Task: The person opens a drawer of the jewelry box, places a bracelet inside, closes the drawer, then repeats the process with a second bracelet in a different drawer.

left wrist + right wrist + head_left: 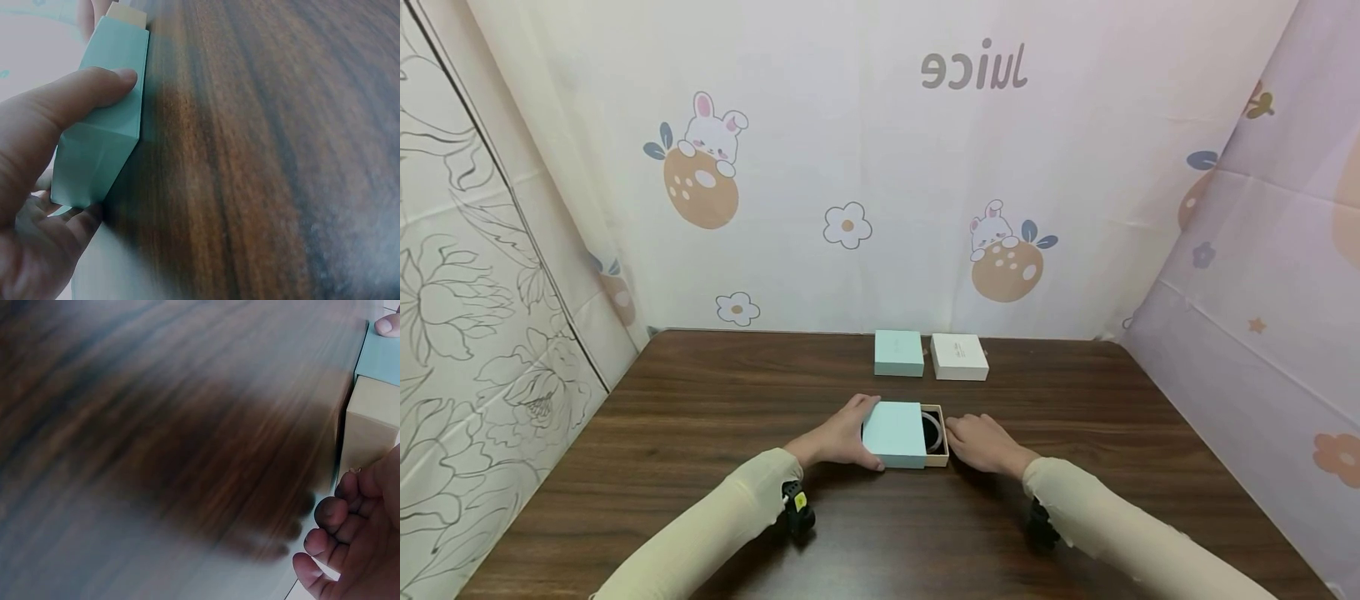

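A mint-green sliding gift box (893, 433) lies on the dark wooden table. Its beige inner drawer (937, 458) sticks partly out of the right side, and a pale ring-shaped bangle (932, 432) shows on black lining inside. My left hand (841, 435) grips the sleeve from the left, thumb (103, 87) along the near side and fingers at the far side. At the drawer's right end is my right hand (987, 442), its fingers curled. In the right wrist view its thumb and forefinger pinch at the drawer's end face (369, 440); a tiny pale bit shows between them.
Behind the sliding box stand a second mint-green box (898, 353) and a white box (959, 357), side by side near the table's back edge. Printed curtains (850, 150) hang behind the table and along both sides. Each wrist carries a small black camera (800, 510).
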A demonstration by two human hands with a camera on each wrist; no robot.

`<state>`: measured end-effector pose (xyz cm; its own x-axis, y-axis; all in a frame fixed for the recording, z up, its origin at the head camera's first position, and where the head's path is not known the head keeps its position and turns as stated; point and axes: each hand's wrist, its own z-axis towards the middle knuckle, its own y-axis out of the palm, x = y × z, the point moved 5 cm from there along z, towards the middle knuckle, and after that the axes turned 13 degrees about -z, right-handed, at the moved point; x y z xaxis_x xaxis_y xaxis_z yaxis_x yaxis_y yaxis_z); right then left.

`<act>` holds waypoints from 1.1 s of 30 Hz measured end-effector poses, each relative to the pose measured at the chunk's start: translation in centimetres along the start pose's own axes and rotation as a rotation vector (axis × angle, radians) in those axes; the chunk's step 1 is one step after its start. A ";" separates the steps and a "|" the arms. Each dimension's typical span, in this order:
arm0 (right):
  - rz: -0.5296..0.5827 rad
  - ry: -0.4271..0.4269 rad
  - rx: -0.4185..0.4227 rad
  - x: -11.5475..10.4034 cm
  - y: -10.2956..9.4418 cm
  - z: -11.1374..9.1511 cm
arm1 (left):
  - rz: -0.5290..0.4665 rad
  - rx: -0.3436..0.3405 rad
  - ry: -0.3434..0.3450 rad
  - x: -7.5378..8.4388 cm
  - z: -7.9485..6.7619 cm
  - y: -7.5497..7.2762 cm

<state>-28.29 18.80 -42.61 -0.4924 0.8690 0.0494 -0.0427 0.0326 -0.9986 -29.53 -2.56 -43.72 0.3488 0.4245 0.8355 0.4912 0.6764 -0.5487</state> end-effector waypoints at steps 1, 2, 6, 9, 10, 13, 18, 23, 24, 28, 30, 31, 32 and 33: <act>-0.002 -0.004 0.003 -0.1 -0.1 0.0 | -0.001 0.000 -0.001 0.0 0.0 0.0; -0.005 -0.009 0.007 -0.2 -0.1 0.1 | 0.001 0.000 -0.001 0.0 0.0 0.0; -0.006 -0.022 0.007 -0.5 -0.1 0.2 | 0.003 -0.001 -0.003 0.0 0.0 0.0; -0.007 -0.028 0.004 -0.7 -0.1 0.3 | 0.005 -0.003 -0.003 0.0 0.0 0.0; -0.008 -0.029 0.002 -0.7 -0.1 0.4 | 0.006 -0.002 -0.003 0.0 0.0 0.0; -0.004 -0.033 0.000 -0.9 -0.2 0.5 | 0.008 -0.001 -0.003 0.0 0.0 0.0; -0.006 -0.037 -0.011 -1.1 -0.1 0.6 | 0.010 0.000 -0.003 -0.1 0.0 0.1; 0.004 -0.038 -0.014 -1.4 -0.1 0.9 | 0.005 0.001 0.002 -0.1 0.0 0.0; 0.005 -0.038 -0.012 -1.5 -0.1 0.9 | 0.004 0.002 0.002 -0.1 0.0 0.0; 0.006 -0.037 -0.012 -1.7 0.0 1.1 | 0.004 0.004 0.001 -0.1 0.0 0.0; 0.006 -0.041 -0.009 -1.9 -0.1 1.1 | 0.004 0.005 0.001 -0.1 0.0 0.0; 0.002 -0.043 -0.007 -1.9 -0.1 1.2 | 0.005 0.005 0.001 -0.1 0.0 0.1; -0.001 -0.046 -0.004 -2.0 -0.1 1.2 | 0.005 0.005 0.002 -0.1 0.0 0.1; -0.002 -0.050 -0.004 -2.1 -0.2 1.1 | 0.005 0.005 0.004 -0.1 0.0 0.1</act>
<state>-28.24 16.40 -42.48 -0.5353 0.8430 0.0526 -0.0409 0.0363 -0.9985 -29.54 -2.54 -43.86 0.3542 0.4256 0.8327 0.4853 0.6775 -0.5527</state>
